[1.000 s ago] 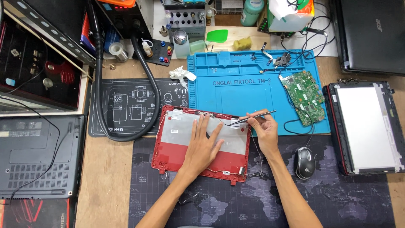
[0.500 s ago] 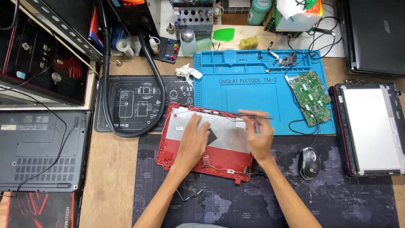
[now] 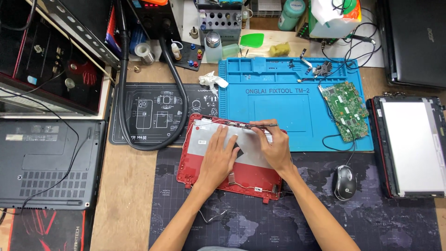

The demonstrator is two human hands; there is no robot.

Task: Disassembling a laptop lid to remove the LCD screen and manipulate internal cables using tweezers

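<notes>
A cluttered wooden worktop [image 3: 125,218] fills the view, seen from above, with a dark map-printed desk mat [image 3: 381,223] across its near side. The landmark is the red laptop lid shell [image 3: 218,179], lying open-side up at the middle of the worktop, half on the dark mat; its inside carries a silvery foil panel [image 3: 204,142].

The left hand [image 3: 222,157] lies flat on that foil panel, palm down, fingers [image 3: 218,137] stretched forward and slightly spread, pressing on the shell. The right hand [image 3: 275,148] rests on the shell's far right part, its fingers curled and pressed together around a thin dark tool [image 3: 260,124] that lies along the shell's far edge. Whether that tool is tweezers or a probe cannot be told.

Just beyond the shell lies a blue repair mat [image 3: 274,107], touching or slightly under the shell's far edge. On the blue mat, to the right of the shell, sits a green circuit board [image 3: 347,110]. Right of the shell on the dark mat is a black mouse [image 3: 345,182], and further right a laptop screen panel [image 3: 413,146] lies face up. Left of the shell's far corner is a black printed mat [image 3: 158,111], with a thick black hose [image 3: 179,88] curving over it. Well to the left of the shell, a dark laptop [image 3: 49,162] lies bottom up at the worktop's edge.
</notes>
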